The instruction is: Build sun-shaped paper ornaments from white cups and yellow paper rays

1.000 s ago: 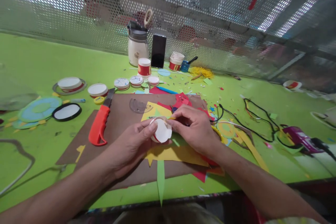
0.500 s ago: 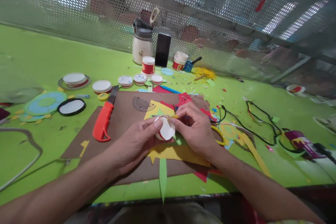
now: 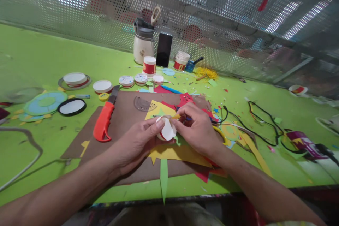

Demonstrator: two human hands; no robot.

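Note:
My left hand (image 3: 144,134) is closed around the side of a white round cup bottom (image 3: 168,130) with a red rim, its thumb pressed on the top edge. Close by, at the cup bottom's upper right edge, my right hand (image 3: 194,125) pinches a small yellow piece (image 3: 176,117) that I cannot name exactly. A pale, curled bit shows along the upper edge, between the two hands. Beneath them lie a yellow paper sheet (image 3: 180,153) and a brown board (image 3: 127,113). Yellow scissor handles (image 3: 221,136) are partly hidden behind my right hand.
An orange-handled knife (image 3: 103,122) lies left on the board, near a clear protractor (image 3: 144,104). Farther back stand a white bottle (image 3: 143,44), a phone (image 3: 164,50) and red-and-white cups (image 3: 149,66). Black cord (image 3: 265,113) winds across the right side.
Both hands keep their hold and hardly shift. A curly green strip now shows more plainly below the cup bottom, and my right hand covers more of the yellow scissor handles.

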